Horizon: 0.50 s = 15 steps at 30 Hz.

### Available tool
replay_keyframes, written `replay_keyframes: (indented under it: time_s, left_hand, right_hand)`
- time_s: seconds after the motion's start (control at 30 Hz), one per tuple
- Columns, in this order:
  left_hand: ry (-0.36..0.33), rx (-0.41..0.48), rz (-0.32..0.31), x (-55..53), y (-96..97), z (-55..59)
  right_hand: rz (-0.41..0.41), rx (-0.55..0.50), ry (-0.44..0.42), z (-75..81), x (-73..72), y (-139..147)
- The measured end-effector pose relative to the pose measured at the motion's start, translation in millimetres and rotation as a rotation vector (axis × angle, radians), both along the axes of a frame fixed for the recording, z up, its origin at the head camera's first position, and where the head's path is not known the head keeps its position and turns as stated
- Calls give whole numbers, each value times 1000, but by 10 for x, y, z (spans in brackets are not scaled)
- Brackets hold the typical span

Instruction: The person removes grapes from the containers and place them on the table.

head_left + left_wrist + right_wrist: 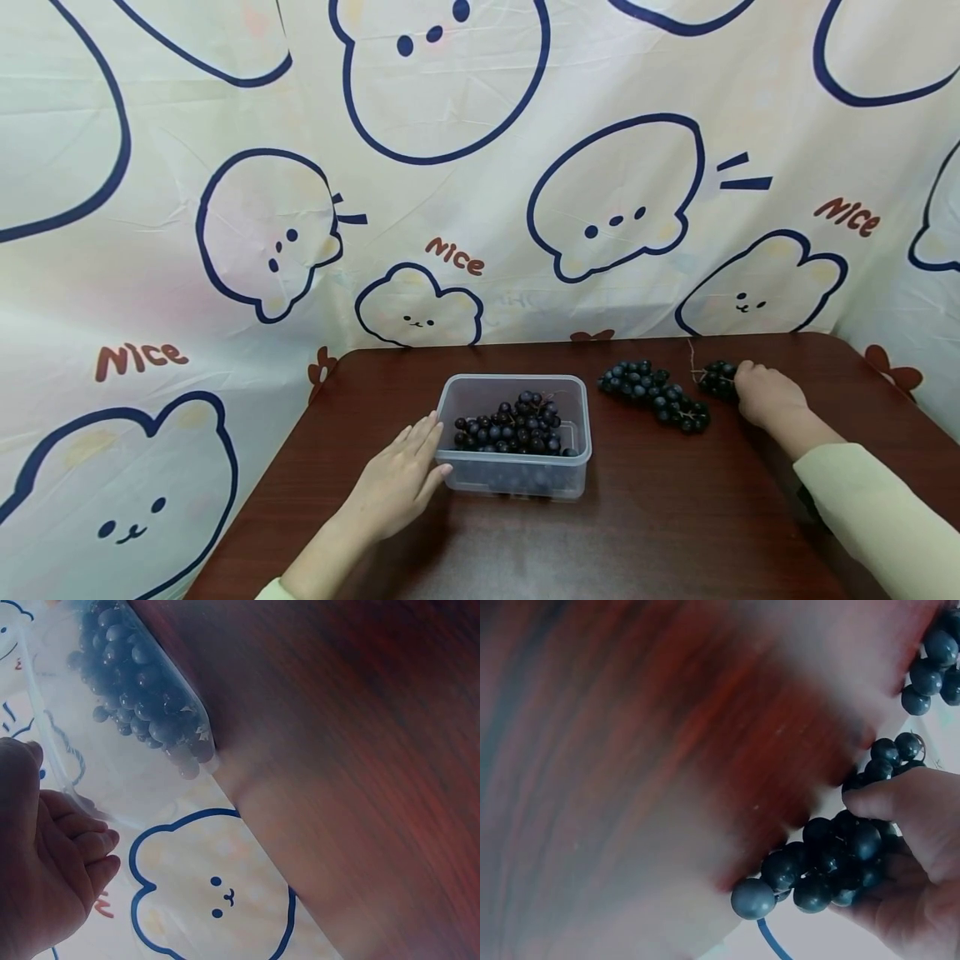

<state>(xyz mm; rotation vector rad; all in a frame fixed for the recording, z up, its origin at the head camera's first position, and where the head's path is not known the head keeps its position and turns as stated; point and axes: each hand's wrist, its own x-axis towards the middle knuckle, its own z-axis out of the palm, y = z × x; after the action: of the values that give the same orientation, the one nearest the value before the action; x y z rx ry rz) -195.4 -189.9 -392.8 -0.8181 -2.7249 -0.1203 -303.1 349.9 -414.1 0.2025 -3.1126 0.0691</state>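
Observation:
A clear plastic container (512,479) stands mid-table with dark grapes (517,429) inside it. Against its left wall my left hand (397,483) rests, fingers fairly straight and thumb near the front rim. The left wrist view shows the grapes through the container's wall (82,742). At the far right, my right hand (772,396) grips a small bunch of dark grapes (717,380) at or just above the table. In the right wrist view, thumb and fingers close round that bunch (832,859); part of it is hidden behind the hand.
Between the container and my right hand, another bunch of dark grapes (652,392) lies on the brown table (637,517). A thin stem (692,358) shows beside the gripped bunch. Behind the table hangs a pale curtain (510,208) with cartoon outlines.

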Motion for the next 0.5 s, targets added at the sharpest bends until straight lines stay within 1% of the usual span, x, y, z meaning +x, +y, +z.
replay_keyframes:
  time_s: [0.27,0.43,0.5]
  left_hand:
    - [-12,1,4,5,-1,2]
    - [-11,5,-2,0,-4,-3]
    - [-9,6,-2,-1,-5,-6]
  right_hand:
    - [-20,-22,-61,78,7,14]
    - [-19,-29,-73,118,33,19]
    - [-14,-32,-63,131,43,19]
